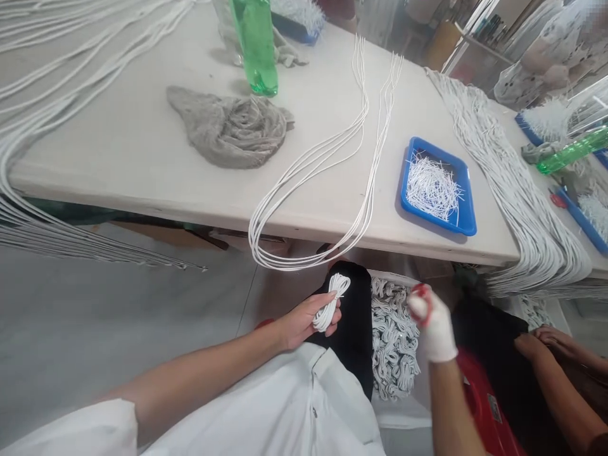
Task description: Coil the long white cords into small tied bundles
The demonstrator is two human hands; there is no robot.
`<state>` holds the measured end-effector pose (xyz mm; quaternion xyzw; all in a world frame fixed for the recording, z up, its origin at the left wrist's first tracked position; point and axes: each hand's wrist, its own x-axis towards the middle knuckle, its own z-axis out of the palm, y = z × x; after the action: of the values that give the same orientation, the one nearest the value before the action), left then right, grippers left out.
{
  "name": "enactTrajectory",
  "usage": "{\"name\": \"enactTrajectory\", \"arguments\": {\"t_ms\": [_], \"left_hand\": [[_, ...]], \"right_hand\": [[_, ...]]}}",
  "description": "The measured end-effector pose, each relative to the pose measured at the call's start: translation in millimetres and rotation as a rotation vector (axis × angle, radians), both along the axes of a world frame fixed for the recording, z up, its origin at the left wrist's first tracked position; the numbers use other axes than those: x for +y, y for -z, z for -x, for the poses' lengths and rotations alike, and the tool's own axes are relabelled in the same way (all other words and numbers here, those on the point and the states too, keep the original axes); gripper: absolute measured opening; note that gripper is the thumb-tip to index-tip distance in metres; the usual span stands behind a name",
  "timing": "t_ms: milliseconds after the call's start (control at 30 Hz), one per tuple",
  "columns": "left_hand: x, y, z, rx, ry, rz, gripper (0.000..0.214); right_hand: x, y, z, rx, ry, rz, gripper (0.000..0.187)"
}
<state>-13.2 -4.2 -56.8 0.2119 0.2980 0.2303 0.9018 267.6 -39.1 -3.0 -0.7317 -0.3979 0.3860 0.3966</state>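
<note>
My left hand [304, 320] is closed around a coiled bundle of white cord [339, 285], held above my dark-covered lap. My right hand [437, 326] wears a white glove with red at the finger end. It hangs above the right side of a white bin [403, 415] full of similar coiled cord bundles [394, 348]. Motion blurs its fingers, so whether it holds anything cannot be made out. In front of me, several long white cords [308, 158] lie looped on the table, with the bend drooping over the front edge.
On the pale table [142, 164] are a blue tray [468, 196] of short white pieces, a grey cloth [232, 130] and a green bottle [259, 50]. Long cord hanks [517, 183] drape over the edge at right, others at left. A co-worker's hands [546, 345] are at right, beside a red stool [484, 399].
</note>
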Motion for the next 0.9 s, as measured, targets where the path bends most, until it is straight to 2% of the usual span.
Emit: {"name": "enactTrajectory", "arguments": {"t_ms": [67,133,233,333,600,900], "left_hand": [[-1.4,0.7,-2.2,-0.007,-0.002,0.012,0.033],[-3.8,0.2,-4.1,-0.010,-0.008,0.023,0.032],[-8.0,-1.1,-4.7,0.013,-0.030,0.029,0.031],[-12.1,-1.1,-3.2,0.047,-0.056,0.029,0.031],[-18.8,1.7,1.8,0.083,-0.098,0.025,0.034],[-23.7,4.4,1.7,0.105,-0.024,-0.009,0.033]], "right_hand": [[-30.3,20.7,55.5,0.060,-0.163,0.099,0.014],[-47.0,31.7,97.4,0.136,-0.287,0.123,0.009],[-52.6,34.2,125.5,0.204,-0.409,0.129,0.007],[-49.8,33.9,127.2,0.195,-0.443,0.158,0.010],[-52.0,37.5,129.9,0.234,-0.430,0.213,0.009],[-48.9,30.1,131.8,0.305,-0.403,0.240,0.006]]}}
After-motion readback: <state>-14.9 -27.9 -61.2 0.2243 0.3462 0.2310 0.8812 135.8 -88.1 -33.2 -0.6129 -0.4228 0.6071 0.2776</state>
